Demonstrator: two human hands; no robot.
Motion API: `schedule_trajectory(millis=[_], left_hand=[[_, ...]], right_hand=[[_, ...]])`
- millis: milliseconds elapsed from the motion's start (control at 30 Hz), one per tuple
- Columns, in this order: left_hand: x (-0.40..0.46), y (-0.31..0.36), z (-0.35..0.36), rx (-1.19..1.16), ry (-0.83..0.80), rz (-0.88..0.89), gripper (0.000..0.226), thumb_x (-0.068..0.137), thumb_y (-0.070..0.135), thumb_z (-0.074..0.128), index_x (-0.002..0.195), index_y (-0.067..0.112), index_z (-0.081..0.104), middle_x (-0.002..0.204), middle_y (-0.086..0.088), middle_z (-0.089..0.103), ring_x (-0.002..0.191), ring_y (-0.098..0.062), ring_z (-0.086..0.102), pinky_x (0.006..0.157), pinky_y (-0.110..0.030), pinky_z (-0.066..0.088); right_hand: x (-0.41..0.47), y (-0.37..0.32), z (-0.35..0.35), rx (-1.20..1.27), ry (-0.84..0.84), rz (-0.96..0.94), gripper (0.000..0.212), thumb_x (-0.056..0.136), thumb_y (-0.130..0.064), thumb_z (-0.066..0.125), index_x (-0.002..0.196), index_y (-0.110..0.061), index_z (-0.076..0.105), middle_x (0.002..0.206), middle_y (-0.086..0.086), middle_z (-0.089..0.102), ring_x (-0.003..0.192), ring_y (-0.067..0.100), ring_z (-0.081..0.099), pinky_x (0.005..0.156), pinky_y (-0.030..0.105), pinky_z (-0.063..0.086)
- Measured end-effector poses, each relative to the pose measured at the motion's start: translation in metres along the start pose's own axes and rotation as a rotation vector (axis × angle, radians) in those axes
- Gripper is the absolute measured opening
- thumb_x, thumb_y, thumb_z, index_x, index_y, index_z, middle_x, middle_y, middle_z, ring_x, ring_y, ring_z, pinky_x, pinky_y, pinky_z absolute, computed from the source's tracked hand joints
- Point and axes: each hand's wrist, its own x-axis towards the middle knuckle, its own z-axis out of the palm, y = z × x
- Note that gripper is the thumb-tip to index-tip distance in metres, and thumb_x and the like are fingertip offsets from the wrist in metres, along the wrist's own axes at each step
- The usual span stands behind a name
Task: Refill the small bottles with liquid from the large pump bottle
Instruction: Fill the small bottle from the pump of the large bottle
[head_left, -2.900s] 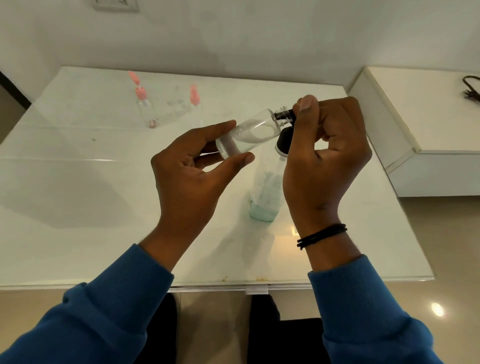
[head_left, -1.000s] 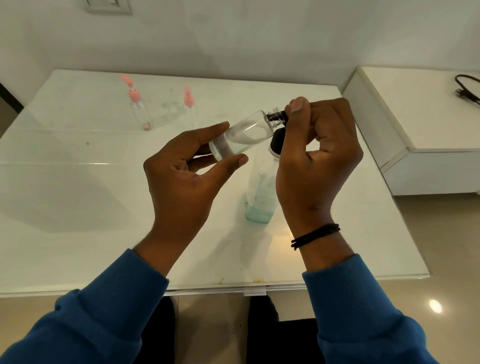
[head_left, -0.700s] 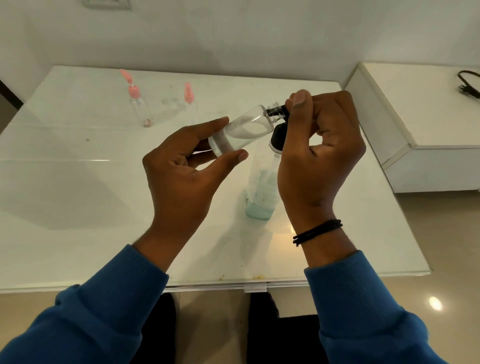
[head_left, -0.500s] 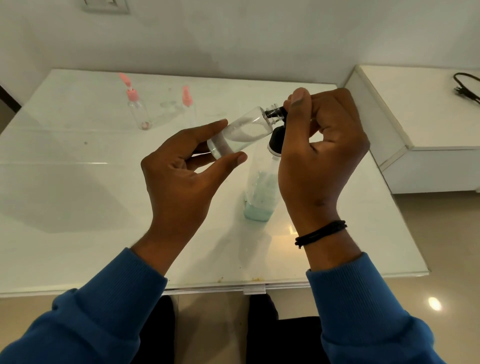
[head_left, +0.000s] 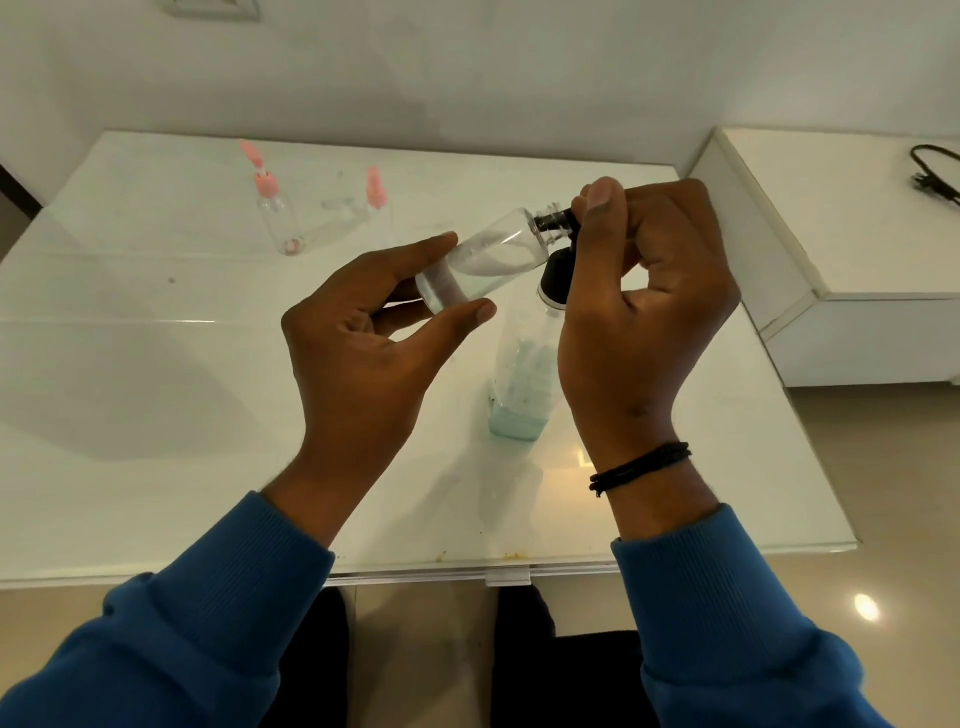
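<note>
From the head camera, you look down at a white glass-topped table (head_left: 156, 395) with your two hands raised above it, both in blue sleeves. Your left hand (head_left: 363, 353) grips the base of a small clear bottle (head_left: 483, 262) between thumb and fingers, holding it tilted so its open neck points up and to the right; a little clear liquid lies along its lower side. Your right hand (head_left: 639, 312) is curled round the black pump nozzle (head_left: 558, 221), whose tip sits in the small bottle's neck. Below, partly hidden by that hand, the large pump bottle (head_left: 524, 379) stands upright on the table, with pale green liquid low in it. Far back on the left, well apart from your hands, two small bottles with pink caps (head_left: 275, 208) (head_left: 375, 189) stand near each other. A black wristband (head_left: 641, 467) circles your right wrist. A white cabinet (head_left: 831, 249) sits to the right.
</note>
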Motion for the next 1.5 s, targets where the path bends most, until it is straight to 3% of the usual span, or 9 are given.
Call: schedule_trajectory(millis=[67, 233, 433, 667, 833, 1033, 1500], left_hand=[[0.0001, 0.0004, -0.0004, 0.011, -0.002, 0.004, 0.046, 0.08, 0.014, 0.087, 0.122, 0.004, 0.07, 0.117, -0.006, 0.073, 0.108, -0.018, 0.072, 0.086, -0.029, 0.062], [-0.0004, 0.0025, 0.0006, 0.008, -0.002, 0.011, 0.047, 0.08, 0.015, 0.087, 0.122, 0.006, 0.07, 0.117, -0.004, 0.073, 0.108, -0.016, 0.072, 0.085, -0.026, 0.061], [0.0003, 0.0005, -0.0012, 0.015, -0.005, 0.022, 0.046, 0.081, 0.013, 0.087, 0.122, 0.003, 0.07, 0.118, -0.006, 0.073, 0.108, -0.017, 0.072, 0.086, -0.026, 0.061], [0.0005, 0.0013, -0.0003, -0.006, -0.008, 0.013, 0.046, 0.08, 0.013, 0.087, 0.122, 0.004, 0.07, 0.117, -0.007, 0.073, 0.109, -0.018, 0.072, 0.085, -0.029, 0.062], [0.0007, 0.0001, -0.0018, -0.006, -0.001, 0.001, 0.046, 0.08, 0.014, 0.088, 0.122, 0.004, 0.07, 0.117, -0.007, 0.073, 0.108, -0.018, 0.072, 0.086, -0.03, 0.062], [0.001, 0.0017, 0.0, -0.017, -0.006, 0.003, 0.047, 0.079, 0.013, 0.088, 0.122, 0.005, 0.07, 0.117, -0.005, 0.073, 0.107, -0.017, 0.072, 0.085, -0.027, 0.061], [0.0006, 0.0017, -0.0001, -0.009, -0.008, 0.011, 0.046, 0.08, 0.014, 0.087, 0.122, 0.006, 0.069, 0.118, -0.006, 0.072, 0.109, -0.019, 0.072, 0.085, -0.026, 0.061]], right_hand=[[-0.0037, 0.0021, 0.0001, 0.008, -0.003, 0.011, 0.028, 0.098, -0.005, 0.061, 0.071, -0.002, 0.066, 0.074, 0.002, 0.057, 0.067, 0.014, 0.052, 0.059, 0.024, 0.043], [-0.0002, 0.0017, -0.0011, -0.001, -0.014, -0.012, 0.028, 0.098, -0.007, 0.061, 0.071, -0.002, 0.067, 0.075, -0.001, 0.058, 0.066, 0.023, 0.055, 0.058, 0.041, 0.045], [-0.0041, 0.0011, -0.001, -0.019, -0.018, -0.004, 0.028, 0.099, -0.007, 0.06, 0.071, -0.002, 0.066, 0.075, 0.001, 0.057, 0.067, 0.019, 0.053, 0.058, 0.037, 0.044], [0.0013, -0.0007, -0.0029, -0.035, -0.019, -0.034, 0.027, 0.099, -0.009, 0.061, 0.072, -0.005, 0.066, 0.077, -0.004, 0.056, 0.066, 0.026, 0.055, 0.057, 0.044, 0.046], [-0.0057, 0.001, 0.0002, -0.012, -0.006, 0.002, 0.029, 0.099, -0.006, 0.06, 0.071, -0.001, 0.065, 0.076, 0.001, 0.057, 0.067, 0.019, 0.052, 0.059, 0.038, 0.045], [0.0016, -0.0002, -0.0018, -0.035, -0.014, -0.019, 0.03, 0.099, -0.011, 0.06, 0.07, -0.003, 0.066, 0.073, 0.0, 0.058, 0.066, 0.027, 0.054, 0.058, 0.047, 0.044], [-0.0021, -0.0006, 0.0001, -0.021, 0.014, -0.009, 0.029, 0.098, -0.01, 0.06, 0.071, -0.002, 0.067, 0.076, -0.007, 0.055, 0.067, 0.017, 0.052, 0.061, 0.05, 0.045]])
